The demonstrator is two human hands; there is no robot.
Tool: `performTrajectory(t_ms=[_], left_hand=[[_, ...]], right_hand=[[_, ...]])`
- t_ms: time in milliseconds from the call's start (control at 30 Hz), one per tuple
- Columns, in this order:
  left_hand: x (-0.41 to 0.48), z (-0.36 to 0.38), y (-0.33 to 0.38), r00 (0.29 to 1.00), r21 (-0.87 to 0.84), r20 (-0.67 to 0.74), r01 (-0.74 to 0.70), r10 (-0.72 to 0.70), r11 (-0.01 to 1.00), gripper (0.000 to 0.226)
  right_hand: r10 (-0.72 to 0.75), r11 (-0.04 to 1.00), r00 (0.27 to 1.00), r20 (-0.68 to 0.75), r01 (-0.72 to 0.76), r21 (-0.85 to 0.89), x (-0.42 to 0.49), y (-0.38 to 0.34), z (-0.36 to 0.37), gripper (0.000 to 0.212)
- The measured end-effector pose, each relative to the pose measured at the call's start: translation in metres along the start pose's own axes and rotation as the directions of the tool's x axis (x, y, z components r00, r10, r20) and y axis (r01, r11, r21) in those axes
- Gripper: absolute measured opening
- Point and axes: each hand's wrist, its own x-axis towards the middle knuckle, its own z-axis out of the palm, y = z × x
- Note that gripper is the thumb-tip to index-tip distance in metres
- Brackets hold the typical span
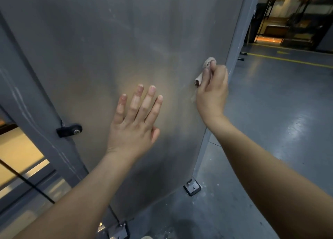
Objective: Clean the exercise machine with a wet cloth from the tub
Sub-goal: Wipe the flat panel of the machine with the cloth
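The left grip [133, 125] lies flat against the grey panel [108, 40] of the exercise machine [237, 33] at the middle of the frame, fingers straight and spread, holding nothing. The right grip [212, 93], right of centre, is curled round a bunched pale cloth [207, 63] and presses it to the panel close to its right edge. A black bracket [69, 130] sits at the panel's left edge, lower left. A bolted foot plate [192, 187] meets the grey floor [279, 121] below.

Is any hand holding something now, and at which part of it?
The right hand grips the cloth around its middle. The left hand holds nothing, flat on the grey panel.
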Motion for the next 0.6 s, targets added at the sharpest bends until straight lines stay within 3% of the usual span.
performTrajectory(t_ms=[67, 167, 200, 267, 367, 433, 500, 567, 600], left_hand=[[0.000, -0.011, 0.000, 0.998, -0.065, 0.050, 0.032, -0.029, 0.997, 0.086], [0.002, -0.031, -0.004, 0.997, -0.215, 0.024, 0.072, -0.068, 0.974, 0.079], [0.003, -0.038, -0.007, 0.997, -0.245, 0.004, 0.080, -0.081, 0.966, 0.075], [0.006, -0.048, -0.015, 0.993, -0.250, -0.046, 0.095, -0.109, 0.964, 0.072], [0.014, -0.053, -0.031, 0.982, -0.191, -0.073, 0.155, -0.172, 0.969, 0.078], [0.018, -0.049, -0.038, 0.979, -0.136, -0.059, 0.188, -0.198, 0.973, 0.082], [0.019, -0.041, -0.040, 0.980, -0.063, -0.073, 0.183, -0.188, 0.981, 0.079], [0.019, -0.034, -0.038, 0.979, -0.008, -0.096, 0.182, -0.182, 0.983, 0.075], [0.019, -0.032, -0.038, 0.978, 0.007, -0.102, 0.182, -0.180, 0.983, 0.075]], right_hand=[[-0.018, 1.000, 0.999, 0.051, 0.017, 0.023, -0.022, -0.004, 0.004, 0.035], [-0.310, 0.943, 0.902, 0.301, 0.332, -0.027, -0.063, 0.015, -0.001, 0.051], [-0.388, 0.902, 0.852, 0.352, 0.429, -0.045, -0.064, 0.023, -0.003, 0.049], [-0.427, 0.870, 0.823, 0.375, 0.487, -0.076, -0.047, 0.029, -0.007, 0.036], [-0.254, 0.952, 0.915, 0.314, 0.293, -0.086, -0.021, 0.019, -0.013, 0.026], [-0.084, 0.990, 0.985, 0.148, 0.100, -0.099, -0.010, 0.012, -0.011, 0.033], [0.078, 0.996, 0.997, -0.003, -0.078, -0.037, -0.011, 0.001, 0.001, 0.036], [0.118, 0.993, 0.991, -0.067, -0.119, -0.004, -0.027, -0.015, 0.015, 0.040], [0.053, 0.998, 0.998, -0.038, -0.054, -0.031, -0.041, -0.022, 0.020, 0.044]])
